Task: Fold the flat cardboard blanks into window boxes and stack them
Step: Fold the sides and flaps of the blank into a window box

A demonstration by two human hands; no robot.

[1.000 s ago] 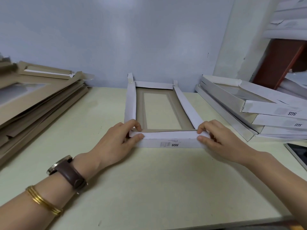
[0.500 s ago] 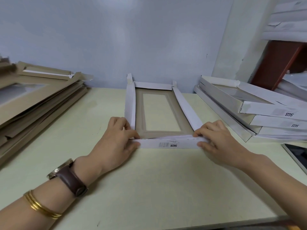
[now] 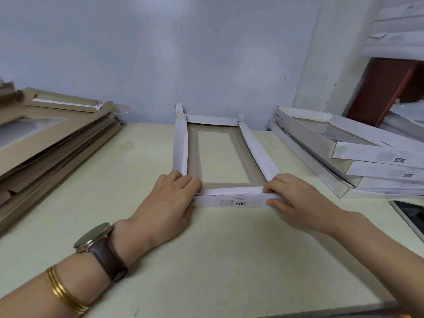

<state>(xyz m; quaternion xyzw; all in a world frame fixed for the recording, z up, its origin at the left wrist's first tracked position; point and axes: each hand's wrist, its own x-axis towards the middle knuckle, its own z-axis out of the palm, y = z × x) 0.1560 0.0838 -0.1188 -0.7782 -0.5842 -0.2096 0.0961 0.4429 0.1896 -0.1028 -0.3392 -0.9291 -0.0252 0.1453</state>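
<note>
- A pile of flat blanks (image 3: 46,143) lies at the left; the folded boxes (image 3: 367,157) and a tablet (image 3: 410,214) are at the right.
- The half-folded box (image 3: 229,200) lies in the middle of the table (image 3: 206,260); the left hand (image 3: 171,198) and right hand (image 3: 291,198) pinch the corners of its near wall.
- The grip is the same as before.

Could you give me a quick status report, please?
Left hand, right hand pinch window box's near wall at corners. Four walls up. Nothing in the way.
</note>
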